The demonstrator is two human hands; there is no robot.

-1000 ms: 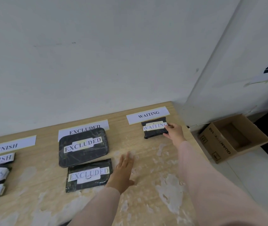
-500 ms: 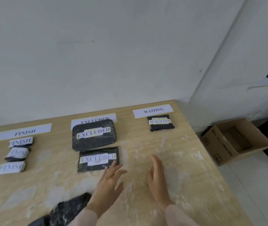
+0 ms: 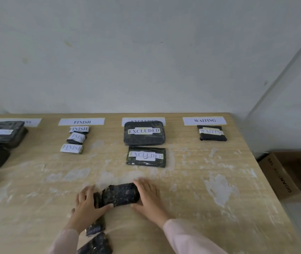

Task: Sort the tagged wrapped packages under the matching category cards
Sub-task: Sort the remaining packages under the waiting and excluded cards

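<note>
Both hands, left hand (image 3: 86, 206) and right hand (image 3: 148, 196), now clasp a black wrapped package (image 3: 121, 194), empty before.

Single head view, wide-angle, worn by the person. Looks forward and down across the table (image 3: 219, 180) toward the back wall (image 3: 146, 61). Near edge of frame sits close over both hands; far table edge and cards lie well beyond. Right margin takes in floor and a box (image 3: 289, 173). No second view.

FINISH card (image 3: 81, 121) left | EXCLUDED card (image 3: 143, 120) middle | WAITING card (image 3: 204, 120) right | packages before each
</note>
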